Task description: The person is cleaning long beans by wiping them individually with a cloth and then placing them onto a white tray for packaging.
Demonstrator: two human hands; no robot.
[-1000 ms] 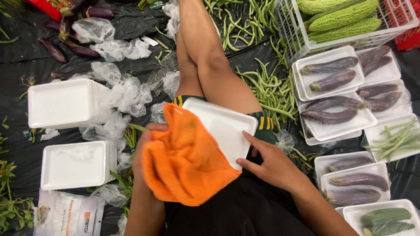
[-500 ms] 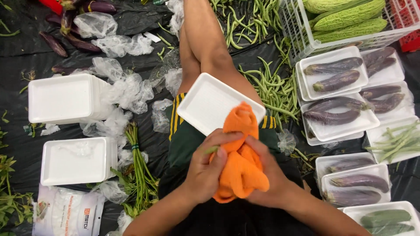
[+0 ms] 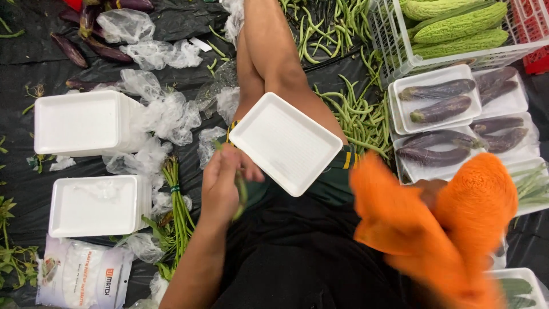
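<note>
An empty white foam tray (image 3: 284, 142) rests tilted on my lap, over my thigh. My left hand (image 3: 223, 186) is at the tray's near left corner, its fingers closed around a green bean (image 3: 241, 194). Off to the right my right hand (image 3: 429, 191) is mostly hidden inside a bright orange cloth (image 3: 452, 229), which it grips; the cloth is blurred. A pile of loose green beans (image 3: 354, 109) lies on the black sheet just right of my leg.
Two stacks of white foam trays (image 3: 80, 123) (image 3: 94, 206) stand at the left among crumpled clear bags. Trays of purple eggplants (image 3: 440, 100) sit at the right below a white crate of bitter gourds (image 3: 452, 28). Bundled green stalks (image 3: 177, 212) lie by my left arm.
My hands have parted: the right one has swung the orange cloth away to the right, off the tray. The left one has moved to the tray's left corner, now gripping a bean.
</note>
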